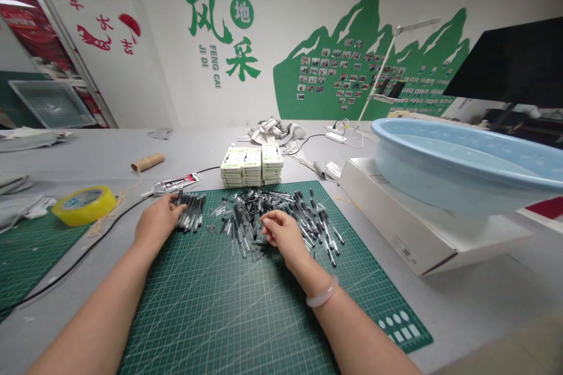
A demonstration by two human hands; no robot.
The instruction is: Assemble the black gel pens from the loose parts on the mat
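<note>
Across a green cutting mat (220, 310), both hands among black-and-clear pens

At the mat's far left, left hand (157, 221) at the near end of a neat row of pens (191, 214), laid side by side with dark ends away. Fingers bent together around the leftmost of the row, against a dark upright piece; impossible to say from this view whether clamped on it or merely resting there.

Over the near edge of a loose heap of pen parts (246, 208), right hand (285, 237), palm down, pale bracelet (322, 293) at the wrist. Thumb and forefinger tips drawn close together, other fingers curled beneath; anything thin between them too small to make out. Just right of this hand, on the mat, more scattered pens (323, 225), pointing various ways.

Directly behind the heap, stacked small boxes (251, 167), white and pale green. Farther back, crumpled cloth (272, 130) and a white power strip (335, 137).

To the left, beside a black cable (83, 256), a roll of yellow tape (85, 205); beyond it, a brown cylinder (148, 162), lying on its side. To the right, a light-blue basin (440, 179) on a long white box (391, 220).
</note>
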